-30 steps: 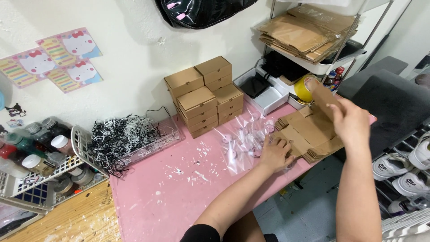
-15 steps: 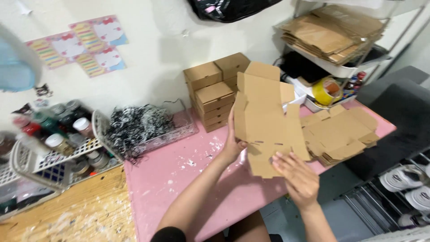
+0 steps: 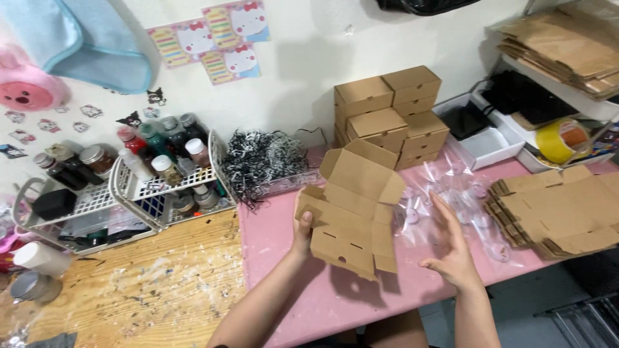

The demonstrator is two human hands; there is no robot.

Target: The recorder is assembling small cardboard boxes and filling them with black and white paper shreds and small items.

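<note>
A flat, unfolded brown cardboard box blank (image 3: pixel 354 209) is held up over the pink table (image 3: pixel 277 238). My left hand (image 3: pixel 302 227) grips its left edge. Just right of the blank, my right hand (image 3: pixel 450 248) hovers with fingers spread, holding nothing. To the right lies a stack of more flat box blanks (image 3: pixel 558 209). Several folded brown boxes (image 3: pixel 387 113) are stacked against the wall behind. Clear plastic bags (image 3: pixel 451 193) lie on the table between the blank and the stack.
A tray of black shredded paper (image 3: pixel 264 161) sits at the back. White wire baskets with paint bottles (image 3: pixel 164 171) stand on the wooden surface (image 3: pixel 142 290) at left. A yellow tape roll (image 3: pixel 562 140), white trays and a shelf of brown paper (image 3: pixel 561 45) are at right.
The view has swung left. My right hand has let go of the box blank and moved off to its right; my left hand still holds the blank, now lower.
</note>
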